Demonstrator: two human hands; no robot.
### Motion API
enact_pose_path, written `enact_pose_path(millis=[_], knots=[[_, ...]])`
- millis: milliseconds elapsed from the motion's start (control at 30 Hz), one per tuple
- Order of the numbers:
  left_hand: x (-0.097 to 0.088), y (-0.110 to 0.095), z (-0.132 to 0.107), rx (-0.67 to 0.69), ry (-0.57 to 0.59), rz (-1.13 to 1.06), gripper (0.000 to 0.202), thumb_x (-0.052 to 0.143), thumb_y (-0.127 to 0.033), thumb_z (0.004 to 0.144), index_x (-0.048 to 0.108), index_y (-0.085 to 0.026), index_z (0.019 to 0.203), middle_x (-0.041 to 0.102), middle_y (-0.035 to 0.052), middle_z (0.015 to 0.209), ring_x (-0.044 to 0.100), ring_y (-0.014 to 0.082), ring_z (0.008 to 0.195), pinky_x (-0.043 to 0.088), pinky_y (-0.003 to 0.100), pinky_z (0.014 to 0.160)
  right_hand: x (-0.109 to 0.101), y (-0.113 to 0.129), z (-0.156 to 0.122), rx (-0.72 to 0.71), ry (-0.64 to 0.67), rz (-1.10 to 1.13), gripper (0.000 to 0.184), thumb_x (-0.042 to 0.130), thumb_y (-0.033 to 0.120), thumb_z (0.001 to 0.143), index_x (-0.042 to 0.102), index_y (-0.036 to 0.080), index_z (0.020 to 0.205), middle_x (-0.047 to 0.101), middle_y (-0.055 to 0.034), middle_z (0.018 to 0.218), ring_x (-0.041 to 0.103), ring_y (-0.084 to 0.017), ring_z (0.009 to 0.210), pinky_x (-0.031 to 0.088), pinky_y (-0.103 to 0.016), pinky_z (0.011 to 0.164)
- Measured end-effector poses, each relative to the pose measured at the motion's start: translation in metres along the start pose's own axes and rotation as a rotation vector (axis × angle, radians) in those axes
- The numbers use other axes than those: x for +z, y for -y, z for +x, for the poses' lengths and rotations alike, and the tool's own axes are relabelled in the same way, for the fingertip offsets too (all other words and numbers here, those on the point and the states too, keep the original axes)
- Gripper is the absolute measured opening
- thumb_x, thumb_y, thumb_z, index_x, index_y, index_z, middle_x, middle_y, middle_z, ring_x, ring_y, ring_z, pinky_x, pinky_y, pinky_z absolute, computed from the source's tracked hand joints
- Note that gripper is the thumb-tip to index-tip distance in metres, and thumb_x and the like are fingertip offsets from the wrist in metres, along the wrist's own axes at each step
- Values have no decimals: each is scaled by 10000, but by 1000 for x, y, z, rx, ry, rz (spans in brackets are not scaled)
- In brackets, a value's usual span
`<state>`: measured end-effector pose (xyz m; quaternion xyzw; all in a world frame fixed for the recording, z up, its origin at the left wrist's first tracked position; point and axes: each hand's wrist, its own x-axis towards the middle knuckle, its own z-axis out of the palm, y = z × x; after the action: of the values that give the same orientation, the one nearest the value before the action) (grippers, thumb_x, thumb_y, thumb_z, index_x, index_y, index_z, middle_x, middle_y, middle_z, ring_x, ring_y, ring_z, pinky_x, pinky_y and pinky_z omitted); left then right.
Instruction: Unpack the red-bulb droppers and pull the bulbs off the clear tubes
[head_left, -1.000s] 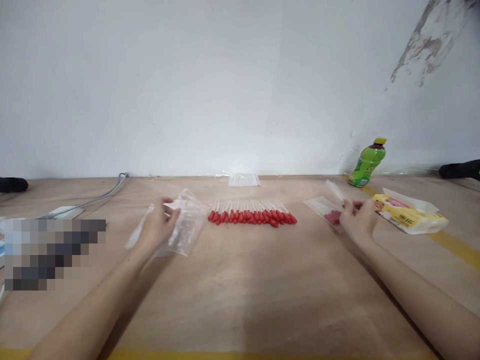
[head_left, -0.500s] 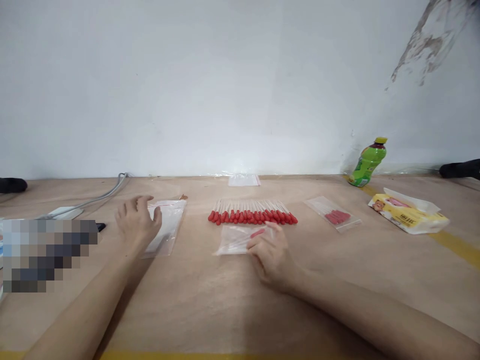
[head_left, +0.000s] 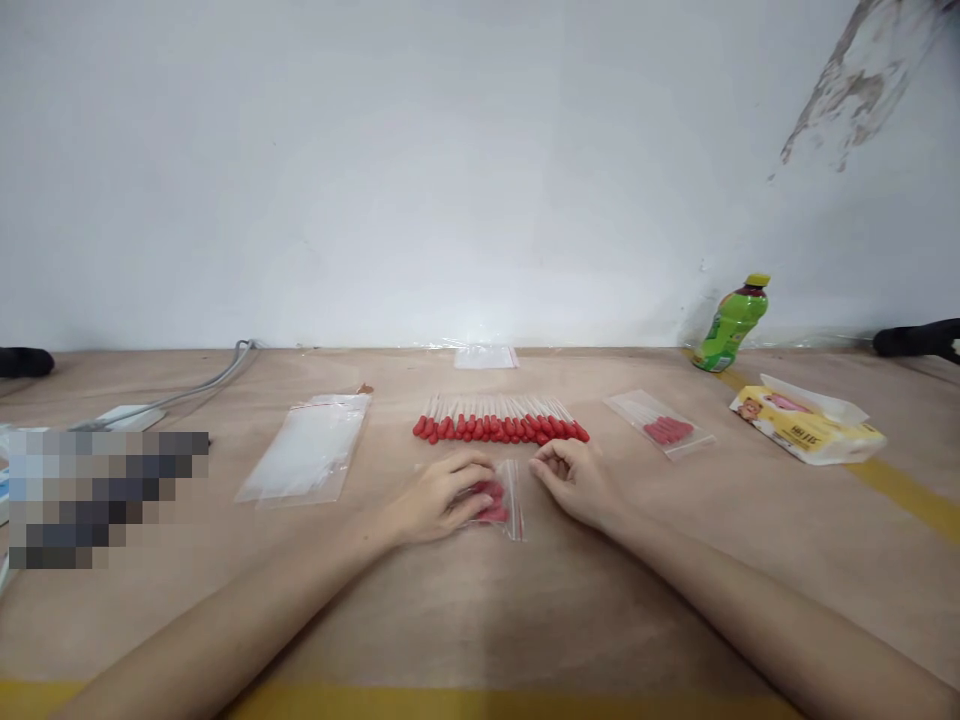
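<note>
A pale wooden counter (head_left: 585, 620) with a yellow strip along its near edge runs to a scuffed white wall (head_left: 360, 180). Nearest, the left hand (head_left: 442, 497) lies over a clear zip bag (head_left: 491, 512) of red-tipped sticks, its fingers spread across the bag rather than closed round it, the zip end toward the right hand (head_left: 577, 482). The right fingers curl inward just beside that end; whether their tips meet or touch the plastic I cannot tell. The step in hand seems to be steadying the filled bag at its mouth; the next move probably calls for lining up the zip and pressing along it without crumpling the film. Just beyond lies a row of loose red-tipped sticks (head_left: 499, 428), between a stack of flat bags (head_left: 307, 455) on the left and another filled bag (head_left: 664, 428) on the right. Farther right are a yellow tissue pack (head_left: 802, 435) and, near the wall, a green bottle (head_left: 731, 325).
</note>
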<state>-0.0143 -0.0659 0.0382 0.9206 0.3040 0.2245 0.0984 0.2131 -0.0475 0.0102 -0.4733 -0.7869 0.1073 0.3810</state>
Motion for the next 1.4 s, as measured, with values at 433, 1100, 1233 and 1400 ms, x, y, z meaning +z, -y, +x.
enact_pose_path(millis=[433,1100,1233,1400], knots=[[18,-1,1,-118,116,-57,534,446,-384,850,278,-228,1333,375,84,1355,382,215,1216,351,383,990,14,1,-3,-27,170,134,94,561,221,713,654,214,727,648,10,680,564,-141,617,412,-274,603],[19,3,18,33,72,183,310,388,-124,832,601,-239,1025,506,62,1130,493,191,1011,401,325,866,15,4,-10,-582,-97,-144,140,541,185,772,593,230,651,585,32,631,437,-125,675,259,-319,708],[21,5,17,25,30,139,267,418,-124,821,614,-231,967,524,49,1097,519,168,965,414,297,839,16,3,-8,-648,-139,-136,153,557,159,760,584,221,623,577,39,607,427,-117,655,253,-316,697],[20,5,17,33,1,99,197,436,-148,831,613,-213,891,547,31,1059,537,147,927,421,270,814,19,1,-7,-696,-162,-96,158,568,145,746,571,205,600,575,41,593,435,-108,643,255,-312,692]])
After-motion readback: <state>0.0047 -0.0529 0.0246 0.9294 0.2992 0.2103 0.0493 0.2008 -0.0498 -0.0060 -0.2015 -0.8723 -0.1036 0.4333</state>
